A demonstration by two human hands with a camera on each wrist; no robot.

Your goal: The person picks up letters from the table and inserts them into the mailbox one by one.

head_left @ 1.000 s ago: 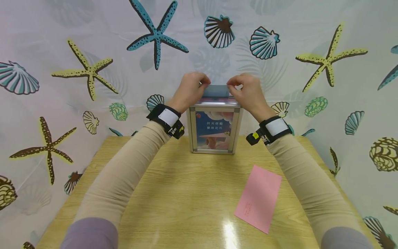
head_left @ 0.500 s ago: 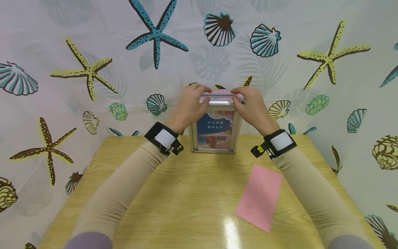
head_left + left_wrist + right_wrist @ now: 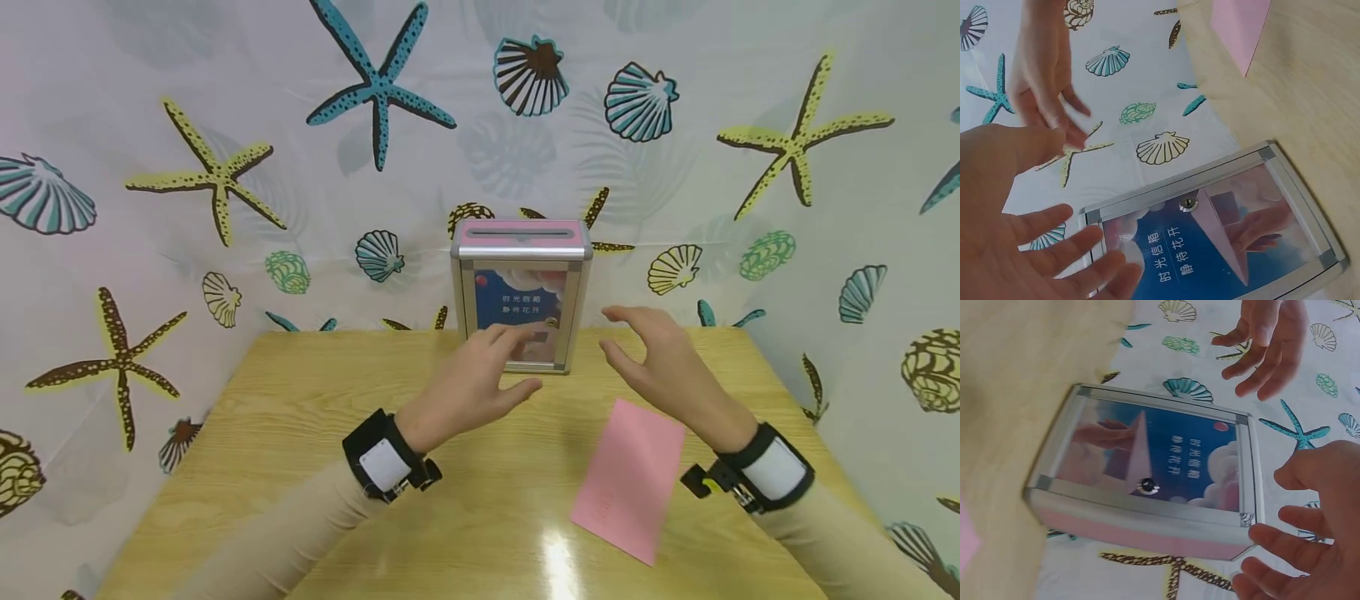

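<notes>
A pink mailbox (image 3: 521,250) with a silver frame stands upright at the back of the table, a slot (image 3: 519,234) in its top. Its front panel (image 3: 1222,231) carries a printed picture and a small lock (image 3: 1147,486). My left hand (image 3: 472,375) hovers in front of the mailbox with fingers spread loosely, overlapping its lower front in the head view. To the right of the box hangs my right hand (image 3: 667,358), fingers apart, nothing held. A pink envelope (image 3: 632,483) lies flat on the table below the right hand.
The wooden table (image 3: 450,533) extends back to a white curtain (image 3: 315,167) printed with starfish and shells. Black straps with small cameras sit on both wrists.
The blue-grey card seen in both hands went down into the mailbox's slot. Both hands then let go, dropped away from the top and moved back and apart. The pink envelope stayed put.
</notes>
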